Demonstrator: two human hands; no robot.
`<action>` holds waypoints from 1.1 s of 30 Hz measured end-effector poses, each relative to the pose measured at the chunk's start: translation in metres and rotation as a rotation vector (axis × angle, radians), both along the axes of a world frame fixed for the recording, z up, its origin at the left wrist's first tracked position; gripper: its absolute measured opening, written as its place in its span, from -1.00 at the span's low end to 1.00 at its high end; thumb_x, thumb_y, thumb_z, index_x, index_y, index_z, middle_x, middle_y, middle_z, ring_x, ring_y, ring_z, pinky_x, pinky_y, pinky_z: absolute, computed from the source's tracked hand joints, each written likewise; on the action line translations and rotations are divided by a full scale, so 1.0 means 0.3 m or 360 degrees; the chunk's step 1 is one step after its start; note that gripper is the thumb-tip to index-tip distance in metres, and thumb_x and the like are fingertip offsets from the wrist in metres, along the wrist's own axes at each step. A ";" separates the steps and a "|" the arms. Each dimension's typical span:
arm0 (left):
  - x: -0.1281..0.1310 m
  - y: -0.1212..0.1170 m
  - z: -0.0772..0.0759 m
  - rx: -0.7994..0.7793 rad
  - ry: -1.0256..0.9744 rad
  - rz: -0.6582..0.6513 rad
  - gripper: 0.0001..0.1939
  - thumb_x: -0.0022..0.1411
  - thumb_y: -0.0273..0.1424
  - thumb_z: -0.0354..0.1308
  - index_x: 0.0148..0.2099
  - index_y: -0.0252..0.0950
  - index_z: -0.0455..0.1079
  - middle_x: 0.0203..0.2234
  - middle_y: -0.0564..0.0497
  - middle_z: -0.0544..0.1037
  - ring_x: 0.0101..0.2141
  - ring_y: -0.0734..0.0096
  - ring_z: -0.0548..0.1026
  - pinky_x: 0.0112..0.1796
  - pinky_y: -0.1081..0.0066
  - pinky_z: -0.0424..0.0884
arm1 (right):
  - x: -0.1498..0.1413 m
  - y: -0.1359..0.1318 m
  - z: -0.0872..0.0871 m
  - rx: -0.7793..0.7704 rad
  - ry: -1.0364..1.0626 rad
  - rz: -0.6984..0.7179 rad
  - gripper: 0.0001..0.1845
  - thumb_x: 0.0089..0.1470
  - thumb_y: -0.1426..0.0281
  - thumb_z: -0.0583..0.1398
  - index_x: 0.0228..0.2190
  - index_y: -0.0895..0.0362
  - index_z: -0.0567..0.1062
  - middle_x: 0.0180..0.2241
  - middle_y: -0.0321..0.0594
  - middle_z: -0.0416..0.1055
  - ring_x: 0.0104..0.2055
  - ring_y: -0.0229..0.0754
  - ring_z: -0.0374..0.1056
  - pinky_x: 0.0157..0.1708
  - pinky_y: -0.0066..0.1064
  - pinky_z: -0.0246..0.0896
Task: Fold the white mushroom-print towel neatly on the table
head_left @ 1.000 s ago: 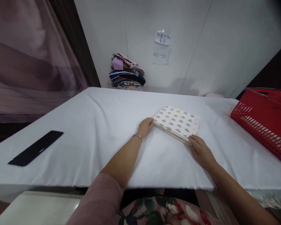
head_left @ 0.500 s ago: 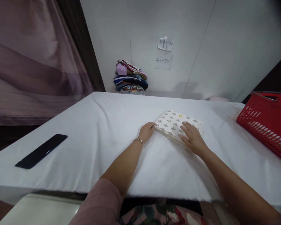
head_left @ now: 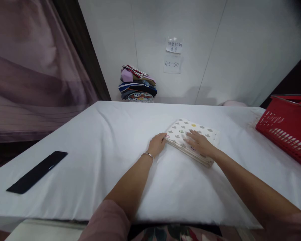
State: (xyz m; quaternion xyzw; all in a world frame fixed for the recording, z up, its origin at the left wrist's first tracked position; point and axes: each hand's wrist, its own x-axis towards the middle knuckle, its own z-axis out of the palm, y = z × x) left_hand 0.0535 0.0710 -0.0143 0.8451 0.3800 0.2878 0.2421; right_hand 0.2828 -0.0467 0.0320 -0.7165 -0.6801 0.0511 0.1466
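Observation:
A folded white cloth (head_left: 179,126) with small grey shapes and a few coloured ones lies on the white-covered table (head_left: 125,134). Several layers show along its near edge. At its left corner my left hand (head_left: 157,144) is closed, thumb and fingers pinching the cloth. My right hand (head_left: 199,144) rests flat on top of it, fingers stretched out and slightly apart. Part of the pattern is hidden under that hand.
On the left of the table lies a flat black object (head_left: 37,172). A red plastic basket (head_left: 286,124) stands at the right edge. Behind the table rises a stack of folded fabrics (head_left: 137,87) against the wall, below paper notes (head_left: 172,63).
My right hand has slid a little to the left over the cloth, uncovering its near right corner. My left hand still holds the left corner. The view has shifted slightly.

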 end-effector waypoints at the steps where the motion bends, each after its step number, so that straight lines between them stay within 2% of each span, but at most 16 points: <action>1: -0.001 0.000 0.000 0.0004 0.0000 -0.0012 -0.61 0.24 -0.49 -0.02 0.10 -0.20 0.35 0.06 0.01 0.43 0.04 0.28 0.37 0.08 0.25 0.29 | -0.008 0.037 0.008 0.0022 0.0001 -0.0007 -0.32 0.19 -0.06 -0.14 0.19 0.02 0.21 0.28 -0.06 0.03 0.31 0.11 -0.11 0.18 0.07 -0.04; 3: -0.003 0.002 0.000 0.0005 -0.0010 -0.0038 -0.61 0.24 -0.49 -0.03 0.09 -0.17 0.36 0.06 0.03 0.43 0.04 0.30 0.37 0.08 0.26 0.29 | -0.031 0.108 0.001 -0.0010 -0.0040 0.0001 -0.30 0.19 -0.06 -0.15 0.21 0.05 0.17 0.30 -0.05 -0.04 0.33 0.11 -0.16 0.18 0.09 -0.08; 5: -0.006 0.003 0.001 0.0017 -0.0021 -0.0074 -0.60 0.25 -0.50 -0.04 0.10 -0.15 0.36 0.06 0.06 0.42 0.04 0.33 0.36 0.09 0.28 0.28 | -0.055 0.159 -0.032 -0.0079 -0.0134 0.0034 -0.31 0.20 -0.03 -0.15 0.21 0.07 0.15 0.31 -0.03 -0.07 0.33 0.10 -0.19 0.19 0.11 -0.14; 8: -0.006 0.008 0.000 0.0052 -0.0015 -0.0134 -0.56 0.24 -0.53 -0.07 0.13 -0.14 0.34 0.07 0.05 0.41 0.05 0.35 0.35 0.11 0.28 0.26 | -0.076 0.185 -0.091 -0.0105 -0.0280 0.0088 -0.36 0.23 0.02 -0.16 0.20 0.07 0.16 0.31 -0.04 -0.06 0.34 0.07 -0.20 0.21 0.11 -0.21; 10: -0.003 0.013 -0.002 0.0067 0.0012 -0.0155 -0.54 0.24 -0.53 -0.07 0.14 -0.15 0.33 0.08 0.01 0.39 0.05 0.32 0.35 0.10 0.27 0.26 | -0.076 0.181 -0.110 -0.0092 -0.0302 0.0102 -0.38 0.24 0.04 -0.16 0.20 0.06 0.16 0.31 -0.06 -0.06 0.34 0.06 -0.21 0.21 0.09 -0.22; 14: 0.004 0.021 -0.010 0.0069 0.0054 -0.0157 -0.55 0.23 -0.56 -0.08 0.10 -0.14 0.38 0.06 -0.01 0.39 0.03 0.30 0.36 0.08 0.27 0.27 | -0.063 0.196 -0.076 -0.0195 -0.0189 0.0105 -0.38 0.22 0.00 -0.17 0.19 0.01 0.19 0.29 -0.07 -0.01 0.33 0.08 -0.15 0.19 0.12 -0.15; 18: 0.005 0.021 -0.015 0.0052 0.0011 -0.0146 -0.55 0.23 -0.57 -0.08 0.06 -0.10 0.40 0.01 0.03 0.41 0.01 0.33 0.37 0.04 0.32 0.30 | -0.056 0.278 -0.035 -0.0193 -0.0151 0.0062 -0.33 0.20 -0.03 -0.18 0.21 0.02 0.16 0.31 -0.05 -0.07 0.33 0.12 -0.19 0.17 0.14 -0.12; 22: 0.003 0.013 -0.010 0.0003 -0.0012 -0.0119 -0.55 0.23 -0.57 -0.08 0.04 -0.08 0.41 0.00 0.05 0.42 0.00 0.34 0.38 0.04 0.34 0.30 | -0.052 0.340 -0.075 -0.0124 -0.0259 0.0061 -0.35 0.21 0.00 -0.16 0.20 0.05 0.16 0.30 -0.06 -0.05 0.33 0.11 -0.18 0.19 0.16 -0.20; 26: 0.007 0.006 -0.003 -0.0071 -0.0058 -0.0088 -0.58 0.22 -0.55 -0.06 0.02 -0.09 0.43 0.00 0.06 0.42 -0.03 0.35 0.39 0.01 0.36 0.32 | -0.047 0.337 -0.122 -0.0056 -0.0293 0.0058 -0.37 0.23 0.03 -0.18 0.21 0.04 0.15 0.30 -0.07 -0.05 0.32 0.08 -0.15 0.20 0.14 -0.20; 30: 0.011 0.010 0.003 -0.0186 -0.0093 -0.0075 -0.61 0.18 -0.54 -0.01 -0.02 -0.13 0.46 0.00 0.05 0.42 -0.03 0.36 0.40 0.04 0.38 0.29 | -0.042 0.330 -0.123 -0.0093 -0.0326 0.0069 -0.35 0.23 0.02 -0.20 0.22 0.06 0.13 0.31 -0.07 -0.08 0.33 0.07 -0.17 0.21 0.11 -0.20; 33: 0.012 0.014 0.010 -0.0278 -0.0146 -0.0098 -0.68 0.25 -0.40 0.00 -0.01 -0.14 0.47 0.01 0.04 0.41 -0.03 0.36 0.39 0.06 0.37 0.26 | -0.045 0.339 -0.109 -0.0154 -0.0337 0.0054 -0.33 0.23 0.02 -0.20 0.23 0.07 0.10 0.32 -0.08 -0.12 0.34 0.06 -0.21 0.22 0.09 -0.23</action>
